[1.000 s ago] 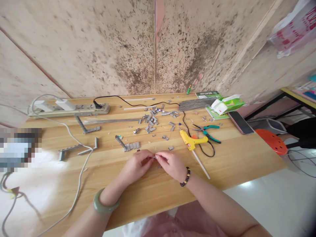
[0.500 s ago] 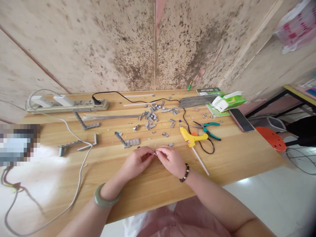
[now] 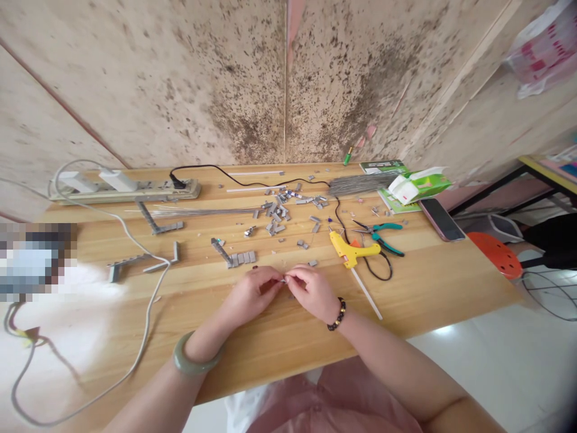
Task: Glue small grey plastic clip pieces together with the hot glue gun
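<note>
Thumb and fingers pinched, my left hand (image 3: 256,293) meets my right hand (image 3: 312,293) above the wooden table (image 3: 252,355). Between the fingertips of both shows a tiny greyish-white piece (image 3: 283,280), too small to name. Just beyond my left hand lies a strip of grey blocks (image 3: 242,258) joined at an angle to a darker bar. One loose grey block (image 3: 312,263) is right behind my right hand. Farther back there is a heap of small grey blocks (image 3: 276,216). A yellow glue gun (image 3: 354,249) rests to the right, with a white glue stick (image 3: 366,293) at its rear.
Teal-handled pliers (image 3: 383,236), a phone (image 3: 440,220), a tissue pack (image 3: 419,185) and a bundle of thin grey rods (image 3: 360,183) occupy the right side. A power strip (image 3: 157,191) stands at the back left, its white cable (image 3: 146,325) looping forward. Angled grey assemblies (image 3: 162,226) lie nearby.
The view has shifted very slightly. Both hands keep the same pinch at the same spot, and the things on the table stay where they were.
</note>
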`<state>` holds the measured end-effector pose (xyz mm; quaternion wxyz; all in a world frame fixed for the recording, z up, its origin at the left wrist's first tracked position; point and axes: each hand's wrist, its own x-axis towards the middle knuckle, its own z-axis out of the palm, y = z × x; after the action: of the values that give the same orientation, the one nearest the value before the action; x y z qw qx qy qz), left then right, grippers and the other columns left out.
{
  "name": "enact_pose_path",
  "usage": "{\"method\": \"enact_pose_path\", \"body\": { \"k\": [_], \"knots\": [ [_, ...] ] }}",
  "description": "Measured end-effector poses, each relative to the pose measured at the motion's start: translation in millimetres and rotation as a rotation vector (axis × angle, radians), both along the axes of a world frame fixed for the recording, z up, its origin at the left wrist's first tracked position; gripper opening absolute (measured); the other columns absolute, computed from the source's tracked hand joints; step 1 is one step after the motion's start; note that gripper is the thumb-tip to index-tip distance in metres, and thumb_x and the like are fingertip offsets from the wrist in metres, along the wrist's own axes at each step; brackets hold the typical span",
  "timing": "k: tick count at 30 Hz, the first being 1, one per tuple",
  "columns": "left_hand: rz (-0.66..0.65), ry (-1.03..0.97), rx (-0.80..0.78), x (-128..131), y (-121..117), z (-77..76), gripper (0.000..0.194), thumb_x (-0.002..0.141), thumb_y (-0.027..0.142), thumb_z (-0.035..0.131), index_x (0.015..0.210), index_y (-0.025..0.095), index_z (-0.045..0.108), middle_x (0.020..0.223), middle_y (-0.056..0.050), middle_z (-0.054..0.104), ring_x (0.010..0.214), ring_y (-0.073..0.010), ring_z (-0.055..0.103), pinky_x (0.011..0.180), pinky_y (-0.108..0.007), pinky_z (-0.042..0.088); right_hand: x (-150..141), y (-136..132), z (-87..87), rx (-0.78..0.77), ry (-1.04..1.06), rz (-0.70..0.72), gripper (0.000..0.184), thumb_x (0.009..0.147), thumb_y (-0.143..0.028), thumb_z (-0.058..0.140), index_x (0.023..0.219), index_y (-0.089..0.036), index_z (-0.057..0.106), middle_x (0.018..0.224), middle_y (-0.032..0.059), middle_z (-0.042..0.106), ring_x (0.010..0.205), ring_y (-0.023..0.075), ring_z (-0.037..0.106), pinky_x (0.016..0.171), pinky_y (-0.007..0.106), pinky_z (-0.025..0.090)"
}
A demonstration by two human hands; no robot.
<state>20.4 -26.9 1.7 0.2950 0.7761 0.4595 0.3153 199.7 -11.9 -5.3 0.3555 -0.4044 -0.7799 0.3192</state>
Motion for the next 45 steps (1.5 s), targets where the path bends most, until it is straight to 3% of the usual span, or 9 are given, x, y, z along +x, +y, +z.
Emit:
{"method": "enact_pose_path", "body": {
  "k": [8, 23, 28, 38, 45],
  "knots": [
    [0.005, -0.054, -0.05, -2.1, 1.8, 2.2, 0.013, 0.088, 0.022, 0.051, 0.087, 0.018, 0.064, 0.083, -0.004, 0.068, 0.076, -0.0147, 0.061, 0.071, -0.026, 0.049, 1.3, 0.1, -2.4, -0.125, 0.084, 0.005, 0.019, 0.092, -0.022, 0.048, 0.088, -0.019, 0.067, 0.083, 0.0046, 0.069, 0.074, 0.0147, 0.063, 0.069, 0.025, 0.05],
    [-0.028, 0.0, 0.034, -0.9, 1.0, 1.5, 0.014, 0.089, 0.019, 0.05, 0.088, 0.019, 0.064, 0.085, -0.005, 0.069, 0.078, -0.0153, 0.062, 0.074, -0.029, 0.048, -0.1, 1.2, -5.4, -0.079, 0.034, -0.023, 0.015, 0.087, -0.016, 0.051, 0.081, -0.019, 0.064, 0.078, 0.004, 0.067, 0.073, 0.0157, 0.062, 0.068, 0.026, 0.049],
    [-0.003, -0.016, 0.008, -3.2, 2.0, 1.8, 0.012, 0.087, 0.018, 0.051, 0.088, 0.019, 0.063, 0.086, -0.005, 0.068, 0.08, -0.0155, 0.061, 0.075, -0.028, 0.048, 1.2, 0.3, -5.0, -0.154, 0.093, -0.006, 0.018, 0.092, -0.022, 0.048, 0.094, -0.02, 0.065, 0.082, 0.0033, 0.069, 0.071, 0.0141, 0.064, 0.068, 0.025, 0.05],
    [0.009, 0.003, -0.079, -4.0, 2.0, 0.8, 0.011, 0.084, 0.016, 0.051, 0.084, 0.017, 0.062, 0.08, -0.003, 0.065, 0.074, -0.014, 0.058, 0.069, -0.025, 0.046, 3.0, 1.0, -2.6, 0.148, -0.162, 0.044, 0.013, 0.093, -0.017, 0.049, 0.094, -0.019, 0.062, 0.087, 0.0055, 0.07, 0.082, 0.0174, 0.065, 0.075, 0.029, 0.049],
    [-0.012, 0.002, -0.146, -3.2, 2.4, 3.6, 0.012, 0.084, 0.019, 0.052, 0.084, 0.017, 0.064, 0.077, -0.002, 0.064, 0.07, -0.0132, 0.056, 0.065, -0.023, 0.044, 0.8, -1.8, -1.7, 0.186, -0.3, 0.023, 0.01, 0.091, -0.013, 0.05, 0.093, -0.018, 0.058, 0.086, 0.0065, 0.069, 0.079, 0.0192, 0.065, 0.07, 0.029, 0.049]
  ]
}}
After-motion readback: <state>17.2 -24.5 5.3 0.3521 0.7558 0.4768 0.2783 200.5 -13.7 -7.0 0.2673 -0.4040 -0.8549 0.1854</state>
